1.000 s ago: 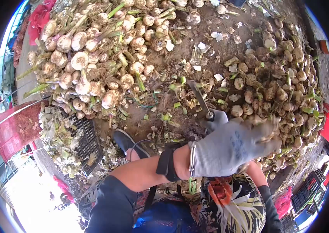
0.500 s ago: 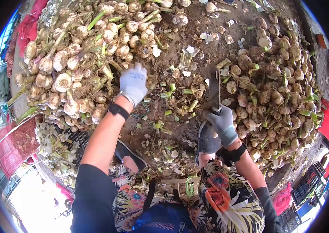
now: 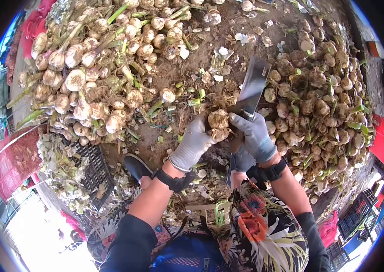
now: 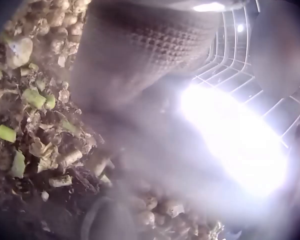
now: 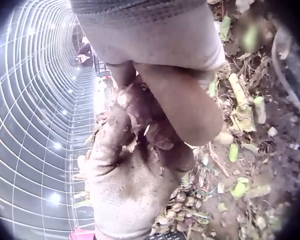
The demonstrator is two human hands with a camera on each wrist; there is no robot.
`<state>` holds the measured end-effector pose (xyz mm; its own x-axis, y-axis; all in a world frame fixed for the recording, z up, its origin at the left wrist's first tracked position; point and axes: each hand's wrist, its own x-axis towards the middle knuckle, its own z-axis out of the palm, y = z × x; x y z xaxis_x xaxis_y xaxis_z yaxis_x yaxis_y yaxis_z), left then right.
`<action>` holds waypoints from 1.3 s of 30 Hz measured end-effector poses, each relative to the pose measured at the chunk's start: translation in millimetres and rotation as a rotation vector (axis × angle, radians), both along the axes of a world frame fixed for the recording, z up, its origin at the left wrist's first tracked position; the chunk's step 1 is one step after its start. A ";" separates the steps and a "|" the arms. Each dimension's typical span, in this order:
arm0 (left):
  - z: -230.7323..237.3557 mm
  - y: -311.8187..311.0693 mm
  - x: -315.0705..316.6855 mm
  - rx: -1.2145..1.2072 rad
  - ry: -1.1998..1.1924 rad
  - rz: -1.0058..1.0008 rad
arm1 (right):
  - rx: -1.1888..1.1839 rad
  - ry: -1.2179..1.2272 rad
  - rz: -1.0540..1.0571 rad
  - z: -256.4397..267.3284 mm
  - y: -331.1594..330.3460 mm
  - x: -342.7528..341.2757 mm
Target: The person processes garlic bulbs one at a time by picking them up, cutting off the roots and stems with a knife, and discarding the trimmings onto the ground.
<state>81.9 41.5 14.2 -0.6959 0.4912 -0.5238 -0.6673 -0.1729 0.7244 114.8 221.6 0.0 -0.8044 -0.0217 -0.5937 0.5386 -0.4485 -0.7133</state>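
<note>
Between two heaps of garlic, the left hand [image 3: 189, 145] grips the garlic bulbs [image 3: 218, 119] with its fingers curled round them, at the near end of the knife. The right hand [image 3: 256, 135] has its fingers closed round the handle of the knife [image 3: 253, 84], its thumb at the bulbs' edge. The blade points up and away — probably to keep its edge clear of the left fingers while the thumb steadies the bulbs. The left heap [image 3: 76, 81] has long stems and the right heap [image 3: 323, 109] mostly short ones, so they seem kept apart by stem length. By count: two gloved hands, one knife, two heaps, two shoes [image 3: 136, 167], and what looks like two held bulbs — those heaped are too many to count.
</note>
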 end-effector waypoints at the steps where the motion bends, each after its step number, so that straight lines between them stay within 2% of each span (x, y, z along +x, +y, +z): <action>1: 2.4 -6.0 -1.1 -0.001 0.002 0.002 | -0.001 0.002 0.002 4.1 0.2 1.4; 3: 23.1 -10.7 -9.5 -0.249 -0.125 -0.171 | 0.169 0.008 0.018 11.7 2.7 5.0; 4: 20.5 -9.9 -6.8 -0.264 -0.049 -0.091 | 0.319 -0.082 0.126 21.6 7.5 6.2; 5: 14.7 -12.5 -5.0 -0.265 -0.047 -0.087 | 0.318 -0.078 0.129 23.1 7.2 11.3; 7: -5.7 -20.9 1.2 -0.438 0.562 -0.135 | 1.095 0.465 0.443 24.9 6.6 21.9; 8: -3.1 -27.1 3.3 -0.235 0.535 -0.091 | 1.167 0.455 0.626 36.3 5.8 19.1; 9: -1.1 -30.6 6.5 -0.235 0.532 -0.093 | 1.166 0.452 0.627 36.0 4.5 20.6; 11: 9.5 -34.3 7.1 -0.475 0.572 -0.173 | 1.262 0.510 0.684 33.8 2.8 20.6; 13: 11.4 -37.7 8.1 -0.481 0.589 -0.228 | 1.260 0.479 0.682 32.9 0.9 19.8; 15: 9.1 -33.3 10.9 -0.420 0.514 -0.101 | 1.267 0.474 0.673 37.1 -1.1 17.2; 16: 9.5 -34.8 9.0 -0.419 0.512 -0.105 | 1.267 0.470 0.672 38.4 -1.8 16.3; 18: 13.0 -38.4 5.2 -0.501 0.534 -0.258 | 1.274 0.517 0.687 40.7 -3.0 16.6; 22: 6.6 -34.8 5.5 -0.450 0.607 -0.271 | 1.255 0.540 0.706 36.9 -2.2 14.4; 25: 3.7 -37.5 12.4 -0.309 0.388 -0.086 | 1.234 0.510 0.628 27.7 -3.2 16.5; 28: 3.9 -39.5 8.8 -0.176 0.358 -0.089 | 1.235 0.494 0.677 22.0 1.2 17.1; 30: 38.4 -23.0 2.7 -0.244 0.297 -0.135 | 1.208 0.047 0.546 -11.5 15.6 20.7; 31: 49.7 -15.6 2.1 -0.316 0.227 -0.192 | 1.254 -0.094 0.590 -25.1 28.5 22.2; 32: 45.1 -12.4 7.7 -0.296 0.350 -0.157 | 1.073 -0.033 0.482 -25.6 32.6 26.8; 33: 43.6 -9.6 11.4 -0.296 0.348 -0.153 | 0.899 0.022 0.374 -23.5 35.8 32.2; 35: 40.4 0.1 10.1 0.062 0.029 -0.011 | 0.348 -0.114 0.197 -7.3 27.7 29.9; 36: 33.9 2.2 10.2 -0.156 0.427 -0.104 | 0.172 -0.115 0.118 3.2 19.6 27.5; 37: 27.7 -1.1 11.2 -0.158 0.421 -0.109 | 0.168 -0.121 0.115 5.1 14.1 29.1; 39: 18.2 -12.7 8.2 0.024 -0.019 0.081 | 0.186 0.008 0.226 10.1 6.3 23.6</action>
<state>90.1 28.7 32.4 -0.7237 0.4465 -0.5262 -0.6642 -0.2437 0.7067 138.4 228.0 10.0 -0.7962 -0.0924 -0.5979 0.6040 -0.1790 -0.7767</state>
